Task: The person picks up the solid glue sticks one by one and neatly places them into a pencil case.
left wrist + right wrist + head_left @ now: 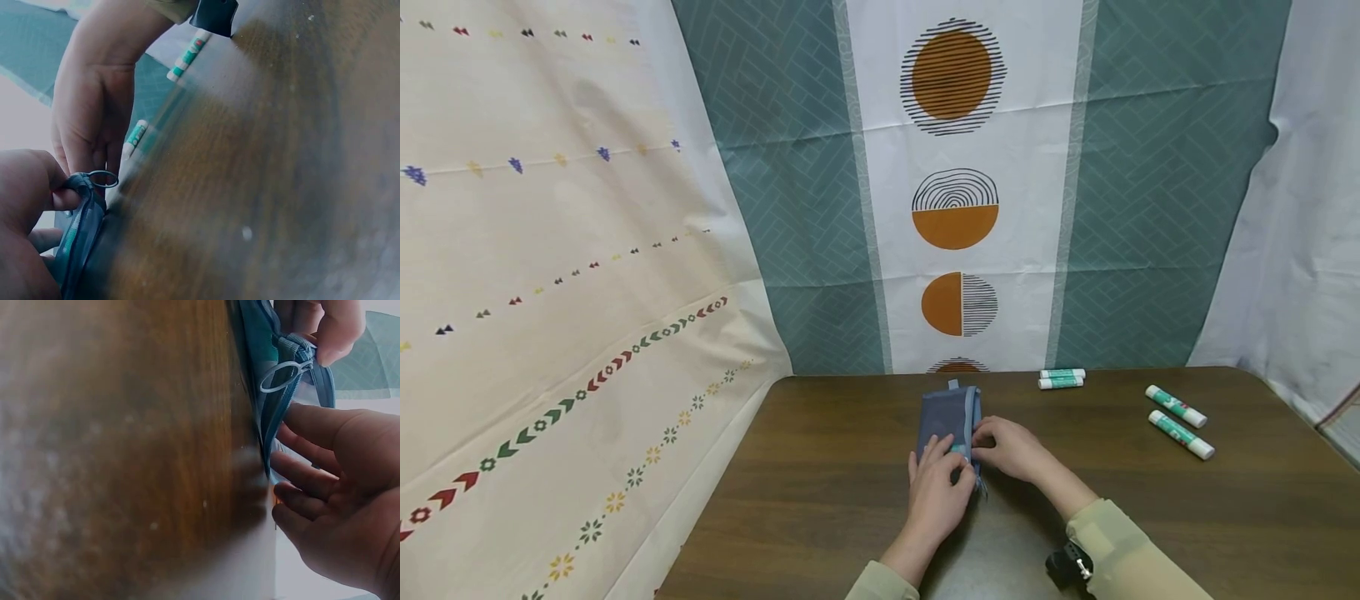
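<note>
1. So there's a blue pouch (942, 417) lying on the brown table (820, 483), zip (968, 421) along its right side.
2. Left hand (940, 496) pinches the near end, by the zip.
3. Right hand (1017, 450) pinches the zip edge too.
4. Two green-and-white tubes (1062, 383) sit near the back edge — two more tubes (1182, 435) lie off right.

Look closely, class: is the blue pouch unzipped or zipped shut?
The pouch is unzipped, at least partly: in the right wrist view its zip edges stand apart near the pull.
</note>
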A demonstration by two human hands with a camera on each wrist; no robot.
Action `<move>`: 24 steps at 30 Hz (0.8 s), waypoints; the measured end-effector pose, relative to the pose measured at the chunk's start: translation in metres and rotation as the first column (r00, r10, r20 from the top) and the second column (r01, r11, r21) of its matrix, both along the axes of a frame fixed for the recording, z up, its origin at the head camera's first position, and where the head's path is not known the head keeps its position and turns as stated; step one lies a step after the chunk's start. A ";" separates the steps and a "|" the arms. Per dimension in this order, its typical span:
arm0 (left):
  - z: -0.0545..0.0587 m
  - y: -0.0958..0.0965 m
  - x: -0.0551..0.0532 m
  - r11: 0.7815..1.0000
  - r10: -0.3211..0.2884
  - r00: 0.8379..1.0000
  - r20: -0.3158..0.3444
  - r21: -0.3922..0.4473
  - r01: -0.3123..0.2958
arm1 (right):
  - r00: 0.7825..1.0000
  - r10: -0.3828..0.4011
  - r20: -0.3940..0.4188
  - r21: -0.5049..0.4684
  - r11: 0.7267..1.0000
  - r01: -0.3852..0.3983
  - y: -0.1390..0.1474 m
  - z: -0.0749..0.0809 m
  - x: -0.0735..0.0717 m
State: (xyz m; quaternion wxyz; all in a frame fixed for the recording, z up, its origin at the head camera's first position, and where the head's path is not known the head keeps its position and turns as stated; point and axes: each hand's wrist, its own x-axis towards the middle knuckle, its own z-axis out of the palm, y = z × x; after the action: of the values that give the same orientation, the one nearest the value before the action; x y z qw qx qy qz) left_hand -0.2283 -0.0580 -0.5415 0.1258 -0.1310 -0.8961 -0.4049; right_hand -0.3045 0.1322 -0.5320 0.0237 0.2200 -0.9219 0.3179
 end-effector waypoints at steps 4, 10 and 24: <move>0.000 0.000 0.001 1.000 -0.002 1.000 -0.002 -0.001 0.002 | 0.999 -0.005 0.053 -0.021 1.000 0.006 -0.002 0.009 0.007; 0.000 0.000 0.000 1.000 -0.003 1.000 -0.010 -0.014 0.003 | 0.993 -0.028 0.114 0.002 1.000 0.028 -0.008 0.020 0.015; -0.003 0.000 -0.001 1.000 -0.008 1.000 -0.022 -0.023 0.007 | 0.994 -0.030 0.106 -0.008 0.999 0.031 -0.007 0.014 0.013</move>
State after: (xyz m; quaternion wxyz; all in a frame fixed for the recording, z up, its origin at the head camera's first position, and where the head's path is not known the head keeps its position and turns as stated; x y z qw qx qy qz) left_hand -0.2294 -0.0577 -0.5441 0.1326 -0.1403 -0.8988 -0.3936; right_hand -0.2916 0.1247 -0.5181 -0.0193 0.1887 -0.9236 0.3331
